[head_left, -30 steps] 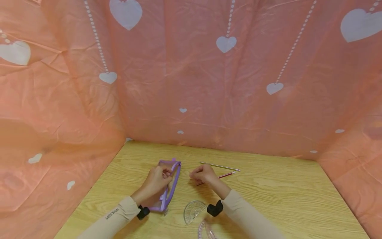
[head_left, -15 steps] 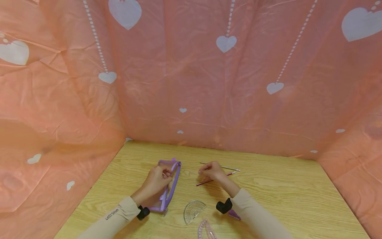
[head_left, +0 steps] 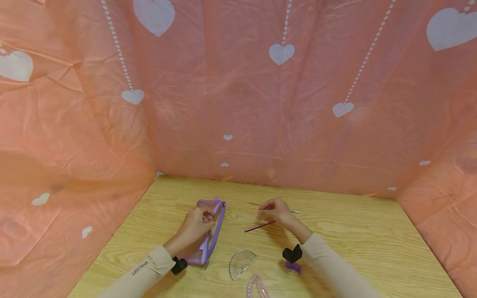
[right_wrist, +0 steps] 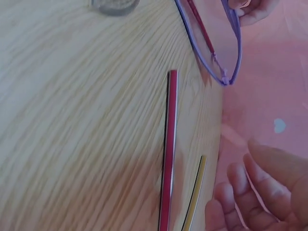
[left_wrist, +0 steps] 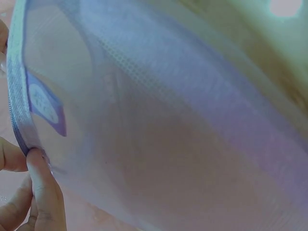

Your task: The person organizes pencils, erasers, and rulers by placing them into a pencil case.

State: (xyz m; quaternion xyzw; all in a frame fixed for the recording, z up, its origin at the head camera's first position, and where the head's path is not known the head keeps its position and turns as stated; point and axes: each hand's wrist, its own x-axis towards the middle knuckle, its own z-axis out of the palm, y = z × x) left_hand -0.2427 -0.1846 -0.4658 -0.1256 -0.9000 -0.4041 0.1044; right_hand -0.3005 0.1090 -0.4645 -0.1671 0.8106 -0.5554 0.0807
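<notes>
The purple pouch (head_left: 215,240) lies on the left part of the counter (head_left: 357,244), its zip gaping, and the left hand (head_left: 193,221) pinches one zip edge between thumb and fingers. Its wall is sheer, see-through mesh bordered by lilac binding, with a purple tab (left_wrist: 45,103) bearing a pale oval beside the zip; in the right wrist view a slim dark-red stick (right_wrist: 204,31) shows within the opening. The right hand (head_left: 277,211) hovers over the pencils with thumb and fingers loosely bent and apart, holding nothing. Beneath it lie a straight red pencil (head_left: 259,226) with black and white stripes and a thin gold pencil (head_left: 255,203), angled apart, neither touching the pouch. A strip of bare wood separates pouch from pencils, and a wide stretch of grained, yellowish surface runs to the right edge. Behind, the counter's far edge meets creased orange cloth (head_left: 246,107) printed with white hearts. Nearer the person are a clear half-round protractor (head_left: 242,265), a pinkish transparent curved piece (head_left: 260,289) and a small purple block (head_left: 293,267).
</notes>
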